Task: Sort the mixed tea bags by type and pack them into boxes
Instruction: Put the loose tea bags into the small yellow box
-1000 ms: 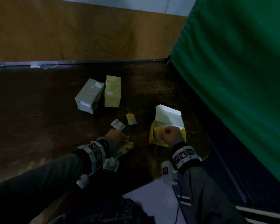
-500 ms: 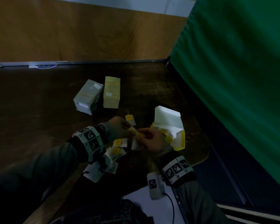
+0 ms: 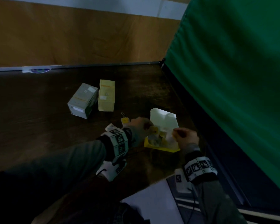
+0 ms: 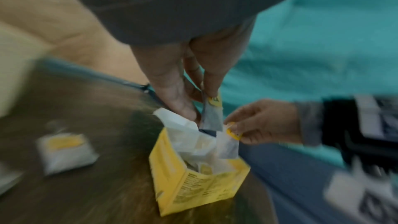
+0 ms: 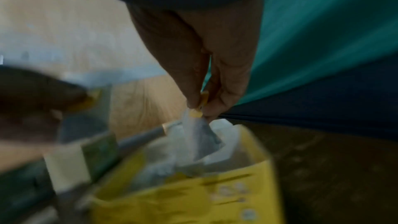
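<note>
While two closed boxes, a grey-green box (image 3: 82,102) and a pale yellow box (image 3: 106,95), stand at the left of the dark table (image 3: 39,110), a loose tea bag (image 3: 125,121) lies just in front of them. Further right, the left hand (image 3: 140,126) pinches a yellow-tagged tea bag (image 4: 212,114) between thumb and fingertips above the open yellow box (image 3: 160,143). Beside it, the right hand (image 3: 186,137), wrist raised and fingers pointing down, pinches a second tea bag (image 5: 199,132) by its tag over the same opening. Both hands crowd one narrow mouth, so a bag could likely snag on the raised flap or the paper liner and spill onto the table.
</note>
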